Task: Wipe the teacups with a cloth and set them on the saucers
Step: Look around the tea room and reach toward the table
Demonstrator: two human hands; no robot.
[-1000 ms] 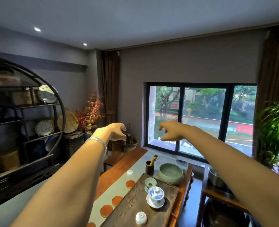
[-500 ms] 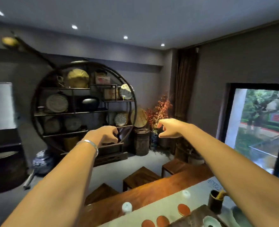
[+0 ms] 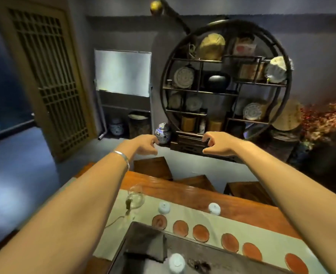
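both hands (image 3: pixel 146 144) empty above saucers (image 3: pixel 200 233)

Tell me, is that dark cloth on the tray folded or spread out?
Folded. The dark cloth lies as a compact layered square on the tray, with stacked edges showing.

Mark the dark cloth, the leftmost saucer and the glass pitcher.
dark cloth (image 3: pixel 146 243), head view, middle of the folded top.
leftmost saucer (image 3: pixel 159 222), head view, centre of the disc.
glass pitcher (image 3: pixel 136 198), head view, its clear belly.
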